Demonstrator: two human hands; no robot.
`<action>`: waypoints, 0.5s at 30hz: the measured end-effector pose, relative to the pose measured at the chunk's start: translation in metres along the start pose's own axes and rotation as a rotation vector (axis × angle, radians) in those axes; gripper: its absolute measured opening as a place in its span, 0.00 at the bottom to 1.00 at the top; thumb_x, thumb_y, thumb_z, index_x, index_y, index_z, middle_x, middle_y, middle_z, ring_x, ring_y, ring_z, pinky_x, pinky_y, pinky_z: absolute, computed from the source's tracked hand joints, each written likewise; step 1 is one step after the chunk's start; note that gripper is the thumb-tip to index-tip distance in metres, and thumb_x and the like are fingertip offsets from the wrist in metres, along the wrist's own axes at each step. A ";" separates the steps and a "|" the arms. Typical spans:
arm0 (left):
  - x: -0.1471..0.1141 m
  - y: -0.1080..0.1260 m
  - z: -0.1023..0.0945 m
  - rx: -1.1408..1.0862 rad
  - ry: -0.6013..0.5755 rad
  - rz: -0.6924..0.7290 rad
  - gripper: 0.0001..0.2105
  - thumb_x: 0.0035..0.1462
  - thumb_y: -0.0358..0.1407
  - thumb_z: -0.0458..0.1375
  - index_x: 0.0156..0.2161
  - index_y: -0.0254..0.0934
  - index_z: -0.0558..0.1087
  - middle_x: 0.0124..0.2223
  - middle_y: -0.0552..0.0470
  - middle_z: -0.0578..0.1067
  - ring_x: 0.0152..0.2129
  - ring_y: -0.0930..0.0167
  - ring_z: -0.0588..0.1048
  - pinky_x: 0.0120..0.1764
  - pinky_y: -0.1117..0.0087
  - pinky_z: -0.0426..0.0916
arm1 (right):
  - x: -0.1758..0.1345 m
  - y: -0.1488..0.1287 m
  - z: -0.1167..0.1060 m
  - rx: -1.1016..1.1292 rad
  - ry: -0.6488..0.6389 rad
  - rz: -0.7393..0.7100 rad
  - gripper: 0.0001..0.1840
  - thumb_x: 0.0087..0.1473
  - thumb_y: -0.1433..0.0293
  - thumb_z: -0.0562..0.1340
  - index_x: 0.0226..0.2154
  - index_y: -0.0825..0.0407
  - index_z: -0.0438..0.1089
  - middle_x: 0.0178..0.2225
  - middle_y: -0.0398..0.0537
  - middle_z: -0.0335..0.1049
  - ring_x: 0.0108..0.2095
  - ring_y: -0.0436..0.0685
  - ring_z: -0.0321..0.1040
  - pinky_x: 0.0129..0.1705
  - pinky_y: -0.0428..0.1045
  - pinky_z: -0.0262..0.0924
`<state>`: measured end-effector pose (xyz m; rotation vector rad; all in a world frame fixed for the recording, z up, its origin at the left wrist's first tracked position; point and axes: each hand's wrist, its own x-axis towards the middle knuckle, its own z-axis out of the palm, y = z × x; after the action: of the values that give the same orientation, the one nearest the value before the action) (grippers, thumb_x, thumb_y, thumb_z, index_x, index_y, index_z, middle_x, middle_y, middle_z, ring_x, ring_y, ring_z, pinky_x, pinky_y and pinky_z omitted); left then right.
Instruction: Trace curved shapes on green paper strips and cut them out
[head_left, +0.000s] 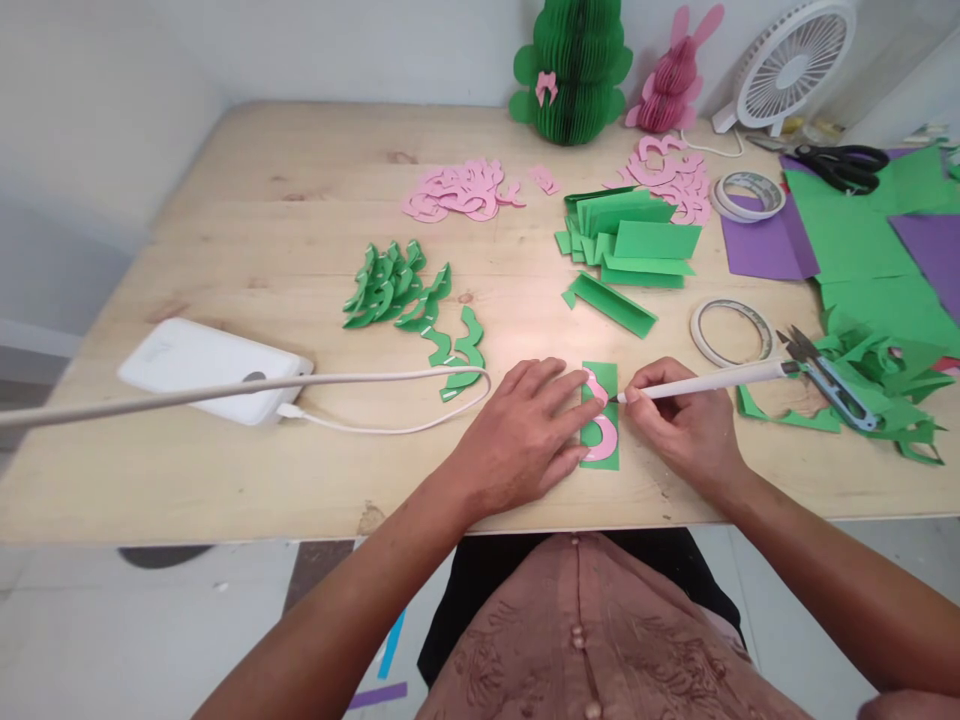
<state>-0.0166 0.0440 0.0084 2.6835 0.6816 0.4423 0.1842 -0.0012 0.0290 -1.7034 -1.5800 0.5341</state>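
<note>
My right hand (682, 425) grips a white pen (705, 382), its tip touching the edge of a pink paper cutout (606, 442). That curved cutout lies on a small green paper rectangle (611, 375) near the table's front edge. Flat across the left side of both papers, my left hand (525, 430) has its fingers spread and hides part of them. Farther back are folded green papers (637, 240), with one folded green strip (615, 303) nearer to me. Left of these sit green scalloped cut pieces (390, 290) with small white marks.
A white power bank (214, 370) and its cable (375, 378) lie left. Right are tape rolls (731, 333), small snips (829, 380), green scraps (885, 370) and black scissors (844, 165). Behind stand a green honeycomb paper tree (577, 75), a pink paper rabbit (670, 85) and a fan (795, 70).
</note>
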 end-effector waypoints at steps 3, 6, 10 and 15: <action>0.000 0.000 0.000 0.002 0.005 0.002 0.18 0.64 0.39 0.51 0.56 0.39 0.70 0.61 0.43 0.67 0.58 0.55 0.62 0.59 0.49 0.59 | 0.000 0.000 -0.001 0.001 0.003 -0.005 0.06 0.50 0.70 0.60 0.23 0.50 0.65 0.15 0.36 0.59 0.14 0.46 0.51 0.16 0.44 0.45; 0.000 0.000 0.000 0.001 0.005 0.006 0.18 0.64 0.38 0.51 0.56 0.39 0.70 0.61 0.43 0.67 0.58 0.55 0.61 0.59 0.49 0.58 | 0.000 0.000 -0.001 0.010 0.013 -0.007 0.05 0.49 0.71 0.60 0.23 0.51 0.65 0.15 0.36 0.60 0.15 0.46 0.52 0.16 0.43 0.46; 0.000 0.000 0.000 -0.002 0.004 0.005 0.17 0.63 0.38 0.52 0.56 0.39 0.70 0.61 0.43 0.67 0.58 0.55 0.61 0.59 0.49 0.58 | 0.000 0.001 0.000 0.007 0.026 -0.005 0.05 0.49 0.72 0.60 0.24 0.51 0.66 0.16 0.36 0.60 0.15 0.46 0.52 0.16 0.43 0.46; 0.000 0.000 0.000 -0.004 0.004 0.001 0.18 0.64 0.38 0.51 0.56 0.39 0.70 0.61 0.43 0.67 0.58 0.55 0.61 0.59 0.49 0.58 | -0.001 0.000 -0.001 -0.006 0.023 -0.005 0.05 0.49 0.71 0.60 0.23 0.51 0.65 0.15 0.36 0.59 0.15 0.46 0.52 0.16 0.43 0.46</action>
<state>-0.0165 0.0442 0.0084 2.6802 0.6791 0.4487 0.1847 -0.0021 0.0292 -1.7037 -1.5706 0.5061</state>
